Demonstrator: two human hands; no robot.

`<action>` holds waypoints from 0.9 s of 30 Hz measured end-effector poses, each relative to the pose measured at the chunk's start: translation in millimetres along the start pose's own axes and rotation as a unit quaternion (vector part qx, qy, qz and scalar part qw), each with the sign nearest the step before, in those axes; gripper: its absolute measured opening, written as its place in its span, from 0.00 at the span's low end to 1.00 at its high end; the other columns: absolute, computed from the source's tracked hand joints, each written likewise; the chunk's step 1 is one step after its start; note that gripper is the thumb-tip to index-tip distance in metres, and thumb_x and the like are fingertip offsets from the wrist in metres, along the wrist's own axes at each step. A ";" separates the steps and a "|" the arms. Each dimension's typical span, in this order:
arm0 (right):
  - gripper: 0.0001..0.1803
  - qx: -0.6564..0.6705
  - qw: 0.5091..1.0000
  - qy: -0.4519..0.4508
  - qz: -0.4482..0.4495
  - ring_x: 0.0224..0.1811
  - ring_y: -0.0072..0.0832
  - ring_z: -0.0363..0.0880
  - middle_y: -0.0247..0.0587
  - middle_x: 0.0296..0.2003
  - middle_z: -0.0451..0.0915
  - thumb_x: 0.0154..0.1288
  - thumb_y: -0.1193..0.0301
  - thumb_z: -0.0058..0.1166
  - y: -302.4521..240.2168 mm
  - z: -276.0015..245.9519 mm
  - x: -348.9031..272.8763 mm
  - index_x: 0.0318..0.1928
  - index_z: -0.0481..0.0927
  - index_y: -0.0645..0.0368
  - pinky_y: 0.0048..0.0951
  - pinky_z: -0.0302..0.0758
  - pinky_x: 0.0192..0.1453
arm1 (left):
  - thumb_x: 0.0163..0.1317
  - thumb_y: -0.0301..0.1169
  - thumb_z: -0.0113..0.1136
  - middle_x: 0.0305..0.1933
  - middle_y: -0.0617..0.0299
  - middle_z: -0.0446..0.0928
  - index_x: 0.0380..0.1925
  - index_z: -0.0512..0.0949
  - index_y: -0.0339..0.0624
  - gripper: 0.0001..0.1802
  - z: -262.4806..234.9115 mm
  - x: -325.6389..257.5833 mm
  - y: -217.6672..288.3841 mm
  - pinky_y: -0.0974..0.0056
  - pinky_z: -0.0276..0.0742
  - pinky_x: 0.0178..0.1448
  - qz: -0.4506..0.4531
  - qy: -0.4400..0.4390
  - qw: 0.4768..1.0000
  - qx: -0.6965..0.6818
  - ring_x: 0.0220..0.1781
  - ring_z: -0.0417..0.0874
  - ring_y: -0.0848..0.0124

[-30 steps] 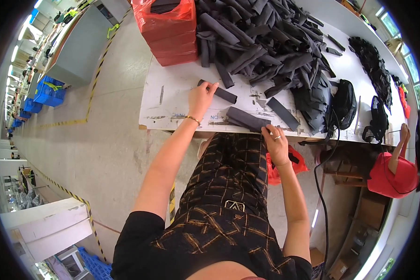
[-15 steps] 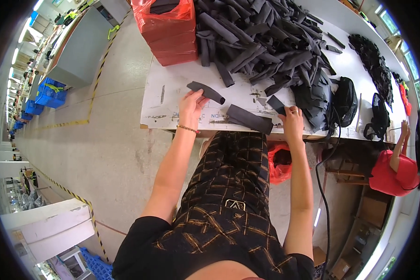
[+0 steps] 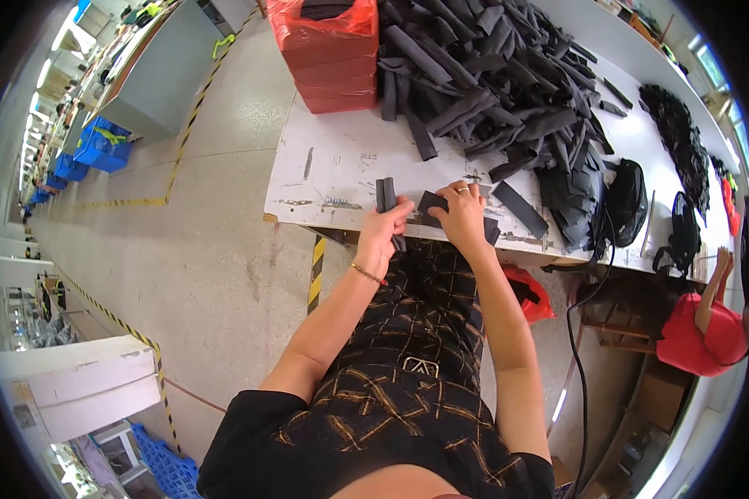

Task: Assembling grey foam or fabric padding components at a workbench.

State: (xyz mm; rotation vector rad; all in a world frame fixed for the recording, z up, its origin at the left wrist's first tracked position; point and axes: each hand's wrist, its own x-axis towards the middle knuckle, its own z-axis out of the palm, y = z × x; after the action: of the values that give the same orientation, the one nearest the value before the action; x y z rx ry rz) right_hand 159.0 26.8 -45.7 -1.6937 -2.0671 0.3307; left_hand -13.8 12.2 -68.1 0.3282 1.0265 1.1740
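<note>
My left hand (image 3: 379, 236) is closed round a dark grey fabric sleeve (image 3: 386, 196), which stands up folded lengthwise at the table's front edge. Just to its right, my right hand (image 3: 464, 213) grips another dark fabric sleeve (image 3: 430, 205) lying along that edge; its middle is hidden under the fingers. A flat dark fabric strip (image 3: 520, 209) lies on the tabletop, to the right of my right hand and apart from it.
A large heap of dark sleeves (image 3: 499, 83) covers the back of the white table (image 3: 324, 166). The red plastic bag (image 3: 333, 71) stands at its back left. Flat dark pieces (image 3: 570, 200), a black cable (image 3: 572, 333) and a person in red (image 3: 695, 337) are to the right.
My left hand has moved right and its sleeve is now upright and folded. My right hand let go of the flat strip, moved left and took hold of the sleeve at the edge.
</note>
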 end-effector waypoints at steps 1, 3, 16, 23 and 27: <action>0.17 0.048 0.999 0.000 0.023 0.52 0.44 0.71 0.43 0.43 0.79 0.48 0.65 0.68 -0.5 -2.2 0.6 0.39 0.84 0.57 0.46 0.67 0.53 | 0.53 0.24 0.71 0.23 0.70 0.71 0.33 0.76 0.38 0.12 2.3 -5.4 -1.1 0.76 0.58 0.21 -0.006 0.007 1.000 -0.011 0.19 0.66 0.84; 0.16 0.104 0.994 0.002 0.031 0.51 0.43 0.72 0.43 0.42 0.79 0.48 0.66 0.68 7.4 -6.5 6.1 0.38 0.84 0.57 0.44 0.68 0.52 | 0.51 0.23 0.72 0.23 0.70 0.71 0.33 0.76 0.38 0.13 6.8 -11.7 -6.5 0.76 0.57 0.21 0.006 0.010 1.000 -0.008 0.19 0.66 0.84; 0.12 0.478 0.858 -0.058 0.181 0.33 0.15 0.72 0.28 0.30 0.79 0.62 0.69 0.62 24.5 -58.5 9.4 0.42 0.83 0.66 0.18 0.69 0.40 | 0.53 0.31 0.73 0.22 0.71 0.71 0.28 0.76 0.41 0.12 61.8 -8.5 -16.4 0.75 0.60 0.23 0.039 -0.039 0.998 -0.001 0.20 0.67 0.82; 0.10 0.539 0.823 -0.054 0.172 0.33 0.13 0.71 0.25 0.30 0.78 0.65 0.68 0.59 17.7 -67.8 -5.8 0.38 0.81 0.64 0.18 0.68 0.39 | 0.56 0.30 0.70 0.24 0.63 0.77 0.26 0.79 0.39 0.10 64.7 -16.3 -4.0 0.73 0.64 0.28 0.085 -0.106 0.989 0.050 0.22 0.71 0.79; 0.11 0.541 0.818 -0.054 0.187 0.32 0.13 0.70 0.25 0.30 0.77 0.66 0.67 0.59 16.8 -68.7 -10.3 0.38 0.81 0.64 0.18 0.68 0.39 | 0.58 0.29 0.68 0.24 0.62 0.77 0.26 0.79 0.38 0.08 65.5 -19.4 -1.5 0.73 0.65 0.30 0.065 -0.142 0.988 0.018 0.24 0.72 0.78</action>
State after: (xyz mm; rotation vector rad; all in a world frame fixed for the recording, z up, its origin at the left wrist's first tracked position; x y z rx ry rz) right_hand 208.0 14.1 4.8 -1.2723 -1.1013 1.4276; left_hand 39.0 13.0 -24.8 0.5817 0.7867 1.1863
